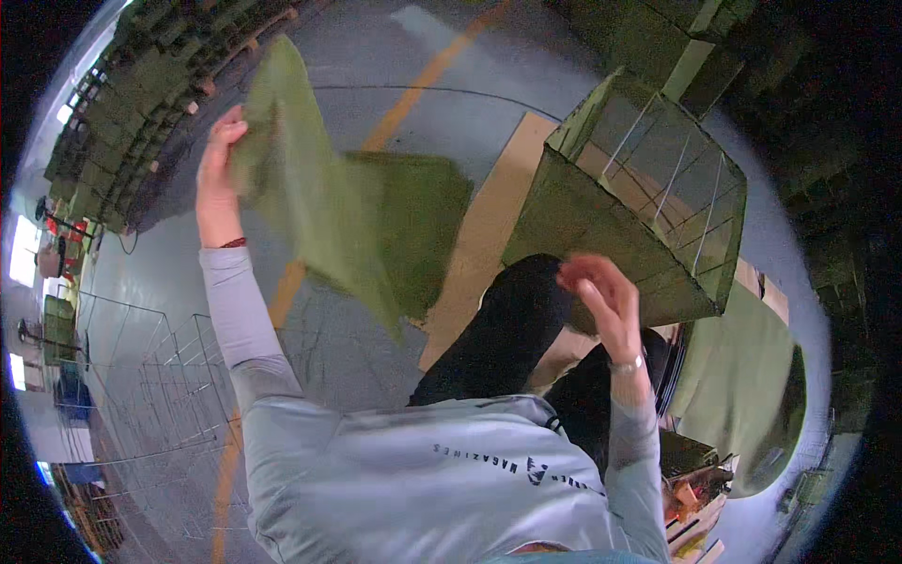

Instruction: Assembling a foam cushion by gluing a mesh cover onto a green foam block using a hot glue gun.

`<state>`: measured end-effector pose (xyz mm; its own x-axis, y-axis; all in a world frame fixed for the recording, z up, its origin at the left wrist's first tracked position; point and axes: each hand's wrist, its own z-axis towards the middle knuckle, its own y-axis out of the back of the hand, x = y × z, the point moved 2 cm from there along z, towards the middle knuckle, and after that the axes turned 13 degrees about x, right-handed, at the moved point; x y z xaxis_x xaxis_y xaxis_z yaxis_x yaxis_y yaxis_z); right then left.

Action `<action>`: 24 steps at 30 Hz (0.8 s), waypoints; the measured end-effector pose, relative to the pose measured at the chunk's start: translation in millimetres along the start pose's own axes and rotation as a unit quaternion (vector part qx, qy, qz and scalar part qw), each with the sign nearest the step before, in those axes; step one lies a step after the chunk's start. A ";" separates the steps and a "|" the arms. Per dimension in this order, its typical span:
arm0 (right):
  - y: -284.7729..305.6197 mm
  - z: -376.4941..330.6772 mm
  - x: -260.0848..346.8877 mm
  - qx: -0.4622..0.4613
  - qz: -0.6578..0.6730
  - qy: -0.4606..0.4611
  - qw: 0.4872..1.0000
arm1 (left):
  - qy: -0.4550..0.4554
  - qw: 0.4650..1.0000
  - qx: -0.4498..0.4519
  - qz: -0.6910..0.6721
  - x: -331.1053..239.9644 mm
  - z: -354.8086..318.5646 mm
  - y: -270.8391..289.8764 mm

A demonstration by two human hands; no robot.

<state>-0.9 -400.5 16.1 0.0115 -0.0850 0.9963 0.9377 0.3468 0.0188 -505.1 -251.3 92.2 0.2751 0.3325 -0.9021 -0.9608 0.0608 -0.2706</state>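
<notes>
My left hand (219,174) is raised at the far left, its fingers closed on the edge of a green sheet (305,169). The sheet hangs tilted and is smeared by motion; its material is unclear. Behind it, low over the floor, shows another flat green piece (413,221); I cannot tell if the two are joined. My right hand (606,301) hovers by my knees, with fingers loosely bent, thumb apart and nothing visible in the grasp. Just beyond it stands a box-shaped wire frame with green panels (611,221), tilted, its thin metal rods showing.
Brown cardboard (493,216) lies under the framed box. Bare wire frames (178,352) stand on the grey floor at left. Stacked green items (132,103) line the far left. A stack of green sheets (738,385) and a box of small items (695,479) are at right.
</notes>
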 end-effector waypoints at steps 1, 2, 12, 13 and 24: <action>-3.9 18.4 5.2 0.029 -0.023 0.015 0.999 | -0.024 0.994 0.105 -0.005 -18.2 3.3 -17.1; -12.3 38.0 11.7 0.043 -0.021 0.034 0.998 | -0.050 0.979 0.200 0.010 -60.5 -9.1 -36.6; -140.5 35.3 92.0 0.025 -0.254 0.279 0.926 | -0.143 0.989 -0.039 0.028 -85.0 -30.5 -207.1; -132.7 39.6 81.4 0.001 -0.253 0.212 0.944 | -0.140 0.989 -0.032 0.024 -76.6 -30.4 -212.2; -20.2 3.7 46.1 0.035 -0.083 -0.032 0.995 | 0.221 0.961 0.015 0.165 134.6 -136.8 -68.8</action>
<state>-20.6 -407.9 62.0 -0.1669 -0.0871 0.9821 0.8979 0.3981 0.1879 -397.1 -339.5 -56.6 -0.0637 -0.0935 -0.9936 -0.9970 0.0492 0.0593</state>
